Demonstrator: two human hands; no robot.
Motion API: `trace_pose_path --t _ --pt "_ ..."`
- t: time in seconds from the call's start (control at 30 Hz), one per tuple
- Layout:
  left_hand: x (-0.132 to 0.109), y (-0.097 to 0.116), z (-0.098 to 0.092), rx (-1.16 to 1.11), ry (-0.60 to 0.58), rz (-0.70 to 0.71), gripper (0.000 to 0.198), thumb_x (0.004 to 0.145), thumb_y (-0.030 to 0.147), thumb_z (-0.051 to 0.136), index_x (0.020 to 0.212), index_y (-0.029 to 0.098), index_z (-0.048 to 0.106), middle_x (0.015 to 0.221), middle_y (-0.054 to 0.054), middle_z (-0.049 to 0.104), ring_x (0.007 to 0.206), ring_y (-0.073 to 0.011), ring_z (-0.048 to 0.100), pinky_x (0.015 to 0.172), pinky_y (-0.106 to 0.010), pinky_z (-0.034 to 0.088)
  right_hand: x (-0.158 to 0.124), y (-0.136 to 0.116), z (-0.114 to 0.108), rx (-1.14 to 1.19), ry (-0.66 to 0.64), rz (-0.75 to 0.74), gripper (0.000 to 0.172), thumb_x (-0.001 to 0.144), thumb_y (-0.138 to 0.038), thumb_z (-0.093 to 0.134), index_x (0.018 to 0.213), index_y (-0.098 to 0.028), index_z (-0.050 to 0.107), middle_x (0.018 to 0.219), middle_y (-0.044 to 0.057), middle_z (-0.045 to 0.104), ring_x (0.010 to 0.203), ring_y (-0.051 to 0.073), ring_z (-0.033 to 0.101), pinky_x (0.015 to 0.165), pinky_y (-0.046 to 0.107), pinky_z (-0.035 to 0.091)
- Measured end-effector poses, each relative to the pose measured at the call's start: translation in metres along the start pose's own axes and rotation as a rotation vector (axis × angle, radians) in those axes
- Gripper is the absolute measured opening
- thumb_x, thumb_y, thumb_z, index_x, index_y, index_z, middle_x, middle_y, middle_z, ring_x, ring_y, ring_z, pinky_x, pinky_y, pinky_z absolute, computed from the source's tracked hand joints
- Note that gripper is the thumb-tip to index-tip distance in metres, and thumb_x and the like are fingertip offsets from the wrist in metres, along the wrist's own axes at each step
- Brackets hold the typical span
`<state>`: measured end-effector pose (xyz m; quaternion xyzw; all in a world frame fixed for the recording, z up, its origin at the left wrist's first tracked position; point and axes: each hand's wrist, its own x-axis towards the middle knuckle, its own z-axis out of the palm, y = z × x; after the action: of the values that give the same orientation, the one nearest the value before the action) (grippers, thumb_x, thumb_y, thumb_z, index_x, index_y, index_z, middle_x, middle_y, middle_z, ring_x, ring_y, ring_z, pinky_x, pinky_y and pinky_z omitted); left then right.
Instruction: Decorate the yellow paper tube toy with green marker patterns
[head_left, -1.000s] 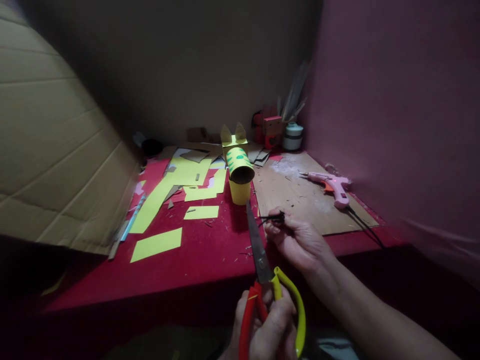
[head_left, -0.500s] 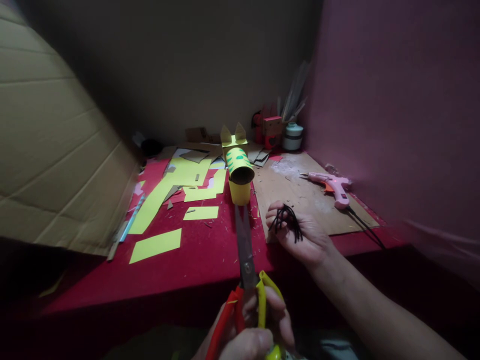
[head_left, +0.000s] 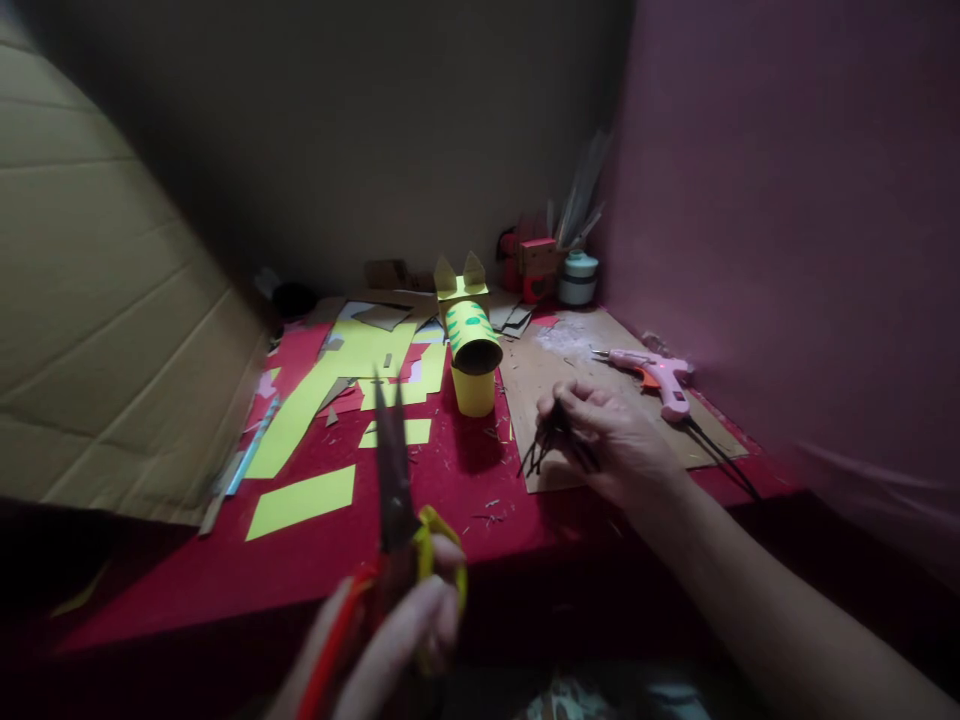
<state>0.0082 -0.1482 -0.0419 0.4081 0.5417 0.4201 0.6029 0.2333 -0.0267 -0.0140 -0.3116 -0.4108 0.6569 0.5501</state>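
Note:
My left hand (head_left: 405, 630) is closed round the handles of a pair of scissors (head_left: 391, 470), one handle red and one yellow. The blades point away from me, with their tips slightly apart. Over the near edge of the brown board, my right hand (head_left: 611, 430) pinches a bunch of thin black strands (head_left: 544, 440), which hang down below the fingers. Between and beyond both hands stands a yellow cardboard-tube animal (head_left: 472, 345) with pointed ears and green stripes. Its lying tube rests on an upright yellow tube.
A pink glue gun (head_left: 656, 372) with a black cord lies on the cardboard sheet (head_left: 555, 370) at right. Yellow paper pieces (head_left: 304, 500) and scraps cover the left side of the red cloth (head_left: 450, 530). A lidded pot (head_left: 577, 278) stands at the back; a large cardboard panel (head_left: 112, 280) rises at left.
The scissors have moved left in my left hand, away from the tube animal. My right hand has turned from palm up to palm down, pinching the black strands.

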Motion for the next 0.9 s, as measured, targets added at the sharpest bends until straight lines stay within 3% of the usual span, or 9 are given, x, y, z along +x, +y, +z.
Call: trace_pose_path --t 0.1,0.13,0.23,0.3,0.37,0.6,0.73,0.83,0.9 --pt "0.026 0.046 -0.028 0.564 0.388 0.134 0.041 0.084 0.055 0.055 0.1 0.018 0.064 0.062 -0.002 0.06 0.057 -0.02 0.061 0.053 -0.03 0.048 -0.003 -0.01 -0.002 -0.314 -0.021 -0.16 0.01 0.076 -0.018 0.075 0.069 -0.021 0.068 0.079 0.0 0.062 0.081 0.015 0.054 0.08 0.03 0.042" --pt "0.038 0.061 -0.038 0.874 0.417 0.21 0.036 0.085 0.053 0.052 0.095 0.02 0.064 0.062 -0.002 0.061 0.057 -0.0202 0.061 0.053 -0.03 0.048 -0.003 -0.014 -0.002 -0.406 -0.027 -0.208 0.011 0.074 -0.015 0.077 0.067 -0.021 0.07 0.08 0.0 0.063 0.083 0.016 0.053 0.084 0.031 0.039" --pt "0.076 0.09 -0.068 1.195 0.546 0.229 0.02 0.077 0.039 0.065 0.078 0.02 0.059 0.06 -0.002 0.058 0.054 -0.0199 0.056 0.049 -0.03 0.039 -0.001 -0.025 -0.003 -0.592 -0.029 -0.301 0.011 0.073 -0.015 0.077 0.066 -0.022 0.072 0.077 -0.001 0.063 0.081 0.016 0.053 0.083 0.034 0.036" --pt "0.098 0.097 -0.082 1.287 0.593 0.239 0.026 0.077 0.037 0.064 0.062 0.022 0.048 0.048 0.003 0.044 0.047 -0.016 0.049 0.046 -0.027 0.03 0.001 -0.029 -0.003 -0.646 -0.018 -0.316 0.008 0.073 -0.019 0.078 0.067 -0.022 0.073 0.075 -0.001 0.064 0.076 0.016 0.054 0.078 0.035 0.037" --pt "0.114 0.096 -0.092 1.342 0.606 0.279 0.027 0.082 0.038 0.055 0.062 0.022 0.045 0.05 0.006 0.037 0.048 -0.014 0.049 0.047 -0.024 0.028 0.003 -0.033 -0.002 -0.656 -0.009 -0.306 0.007 0.072 -0.024 0.079 0.068 -0.022 0.073 0.072 -0.001 0.066 0.073 0.016 0.056 0.074 0.035 0.039" --pt "0.134 0.102 -0.105 1.403 0.465 0.235 0.041 0.073 0.035 0.068 0.044 0.023 0.042 0.044 0.0 0.039 0.043 -0.0165 0.045 0.049 -0.031 0.027 0.006 -0.041 0.005 -0.543 -0.015 -0.264 0.006 0.069 -0.024 0.081 0.067 -0.023 0.075 0.067 -0.003 0.07 0.068 0.012 0.059 0.067 0.027 0.044" --pt "0.115 0.117 -0.08 1.314 0.452 0.384 0.027 0.08 0.036 0.06 0.06 0.018 0.059 0.068 -0.008 0.055 0.078 -0.029 0.059 0.063 -0.036 0.038 0.01 -0.037 0.011 -0.466 -0.039 -0.235 0.006 0.068 -0.021 0.082 0.067 -0.024 0.077 0.066 -0.003 0.071 0.066 0.01 0.061 0.066 0.025 0.046" --pt "0.097 0.123 -0.038 1.085 0.241 0.443 0.031 0.086 0.043 0.056 0.102 0.02 0.067 0.086 -0.005 0.067 0.074 -0.0184 0.062 0.066 -0.03 0.047 0.012 -0.032 0.019 -0.404 -0.067 -0.211 0.008 0.066 -0.02 0.083 0.065 -0.024 0.077 0.064 -0.004 0.071 0.064 0.01 0.061 0.066 0.024 0.047" --pt "0.089 0.126 -0.006 0.496 -0.113 0.407 0.041 0.079 0.039 0.069 0.115 0.021 0.065 0.079 -0.002 0.067 0.057 -0.0116 0.056 0.054 -0.025 0.047 0.014 -0.029 0.025 -0.364 -0.088 -0.202 0.009 0.065 -0.02 0.084 0.065 -0.025 0.077 0.065 -0.004 0.071 0.066 0.01 0.062 0.068 0.024 0.048"
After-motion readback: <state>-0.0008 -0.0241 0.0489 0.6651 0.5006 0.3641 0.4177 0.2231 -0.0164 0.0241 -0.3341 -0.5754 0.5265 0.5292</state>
